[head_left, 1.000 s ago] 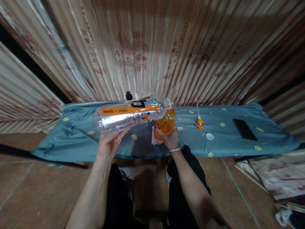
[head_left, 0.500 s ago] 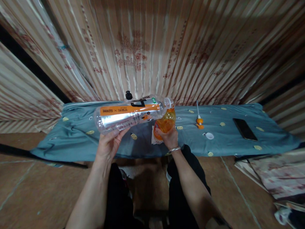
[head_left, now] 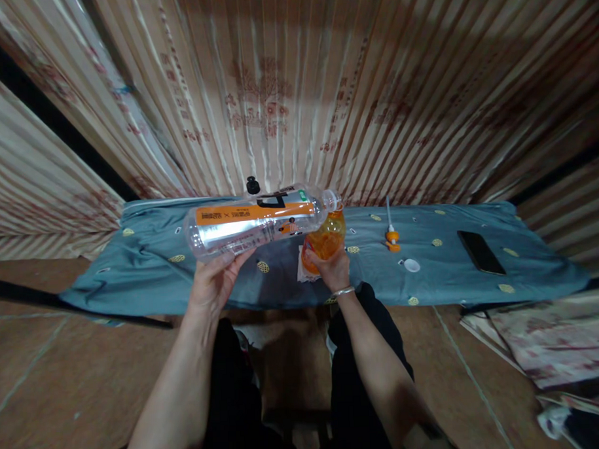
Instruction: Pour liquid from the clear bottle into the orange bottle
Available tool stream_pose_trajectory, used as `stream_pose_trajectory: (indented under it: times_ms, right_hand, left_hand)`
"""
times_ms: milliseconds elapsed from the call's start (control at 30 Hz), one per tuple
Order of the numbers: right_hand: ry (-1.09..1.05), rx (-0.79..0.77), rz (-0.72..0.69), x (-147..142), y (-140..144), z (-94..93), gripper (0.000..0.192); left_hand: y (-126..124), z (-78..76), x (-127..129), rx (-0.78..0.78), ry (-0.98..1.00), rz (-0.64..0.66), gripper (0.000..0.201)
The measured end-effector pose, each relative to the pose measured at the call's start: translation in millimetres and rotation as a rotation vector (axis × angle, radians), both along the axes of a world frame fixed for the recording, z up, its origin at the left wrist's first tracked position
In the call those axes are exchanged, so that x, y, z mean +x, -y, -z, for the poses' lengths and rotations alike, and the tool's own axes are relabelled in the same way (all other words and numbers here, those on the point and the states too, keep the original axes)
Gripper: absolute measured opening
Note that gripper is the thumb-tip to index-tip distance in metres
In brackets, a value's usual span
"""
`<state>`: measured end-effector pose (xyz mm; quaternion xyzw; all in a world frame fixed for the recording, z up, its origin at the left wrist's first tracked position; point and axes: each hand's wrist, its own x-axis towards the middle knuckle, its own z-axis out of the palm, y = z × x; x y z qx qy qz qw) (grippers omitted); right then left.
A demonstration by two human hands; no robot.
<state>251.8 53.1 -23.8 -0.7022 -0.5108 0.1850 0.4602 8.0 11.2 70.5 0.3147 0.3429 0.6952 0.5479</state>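
Note:
My left hand (head_left: 217, 273) grips a clear plastic bottle (head_left: 253, 221) from below, its label orange, silver and black. The bottle lies tilted nearly level, its uncapped mouth pointing right, over the top of an orange bottle. Fingers of my right hand (head_left: 332, 268) wrap round this orange translucent bottle (head_left: 327, 236), which stands over a folded white tissue (head_left: 306, 276). Whether liquid runs between the two mouths I cannot tell. To the right lies an orange pump top (head_left: 392, 237) with a pale tube, and near it a white cap (head_left: 411, 265).
A blue-green cloth (head_left: 144, 269) with a yellow pattern covers the narrow table. A black phone (head_left: 480, 252) lies at the right. A small black object (head_left: 252, 185) stands at the back edge, before a pleated beige curtain (head_left: 295, 87).
Almost nothing differs. Both hands and both bottles keep nearly the same place, the clear bottle perhaps a touch lower at its left end.

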Motion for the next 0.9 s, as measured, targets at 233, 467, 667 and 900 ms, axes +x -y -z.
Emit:
stream_pose_trajectory:
  times_ms: [233, 467, 667, 900]
  right_hand:
    - [0.014, -0.014, -0.002, -0.9, -0.7, -0.2, 0.073]
    - [-0.018, -0.007, -0.005, 1.1, -1.2, 0.7, 0.079]
    - [-0.02, -0.018, -0.001, 0.7, -0.1, -1.8, 0.076]
    - [-0.013, -0.042, -0.004, -1.4, 2.2, -8.5, 0.072]
  left_hand:
    - [0.0, 0.3, -0.3, 0.001, -0.008, 0.004, 0.082]
    - [-1.0, 1.6, 0.2, 0.016, -0.001, -0.002, 0.084]
    - [0.3, -0.5, 0.5, 0.014, 0.002, 0.011, 0.087]
    - [-0.5, 0.9, 0.5, 0.007, 0.009, -0.001, 0.086]
